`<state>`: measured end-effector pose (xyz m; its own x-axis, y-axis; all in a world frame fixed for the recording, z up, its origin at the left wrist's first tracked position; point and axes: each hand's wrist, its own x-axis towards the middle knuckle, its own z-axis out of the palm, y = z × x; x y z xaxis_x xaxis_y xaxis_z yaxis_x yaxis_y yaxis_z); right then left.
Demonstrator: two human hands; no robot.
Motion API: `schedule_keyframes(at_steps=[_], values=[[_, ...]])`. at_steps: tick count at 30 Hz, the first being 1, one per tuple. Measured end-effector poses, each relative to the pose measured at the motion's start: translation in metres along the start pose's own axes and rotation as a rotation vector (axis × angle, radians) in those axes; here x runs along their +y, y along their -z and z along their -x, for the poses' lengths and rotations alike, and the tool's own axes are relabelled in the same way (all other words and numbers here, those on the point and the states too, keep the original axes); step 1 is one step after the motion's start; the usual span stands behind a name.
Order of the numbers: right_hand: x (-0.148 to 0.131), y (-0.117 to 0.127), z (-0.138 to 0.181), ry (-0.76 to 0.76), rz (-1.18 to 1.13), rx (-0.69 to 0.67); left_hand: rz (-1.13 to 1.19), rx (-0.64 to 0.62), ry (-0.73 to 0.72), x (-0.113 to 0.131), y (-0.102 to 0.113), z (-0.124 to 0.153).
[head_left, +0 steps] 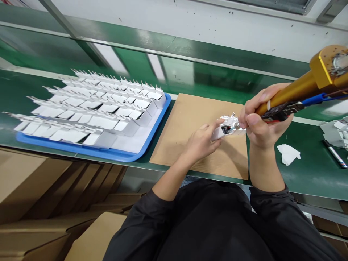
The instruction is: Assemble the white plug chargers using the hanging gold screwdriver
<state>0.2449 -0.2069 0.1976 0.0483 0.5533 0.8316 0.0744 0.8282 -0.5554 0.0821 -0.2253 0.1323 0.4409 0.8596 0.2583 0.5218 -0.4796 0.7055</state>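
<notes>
My left hand (202,141) is closed around a small white charger housing (223,129) with metal prongs, held over a brown cardboard sheet (190,119). My right hand (261,116) grips a gold-coloured powered screwdriver (299,88), whose tip meets the housing. A blue cable runs off the tool to the right. Both hands meet above the right part of the cardboard.
A blue tray (152,136) at the left holds several rows of white charger housings (95,105). A crumpled white scrap (288,154), a pen (335,154) and more white parts (335,132) lie at the right on the green bench. Cardboard boxes (40,203) stand below the bench.
</notes>
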Motion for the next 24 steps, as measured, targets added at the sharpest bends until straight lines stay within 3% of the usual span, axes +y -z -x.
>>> schedule_keyframes(at_steps=[17,24], values=[[0.0016,-0.0017,0.0004,0.038,0.122,0.023,-0.025,0.012,0.001,-0.0035,-0.0032,-0.0004],[-0.0032,-0.0025,-0.0024,0.033,-0.041,0.008,-0.03,0.016,0.009,-0.0029,-0.0044,-0.0013]])
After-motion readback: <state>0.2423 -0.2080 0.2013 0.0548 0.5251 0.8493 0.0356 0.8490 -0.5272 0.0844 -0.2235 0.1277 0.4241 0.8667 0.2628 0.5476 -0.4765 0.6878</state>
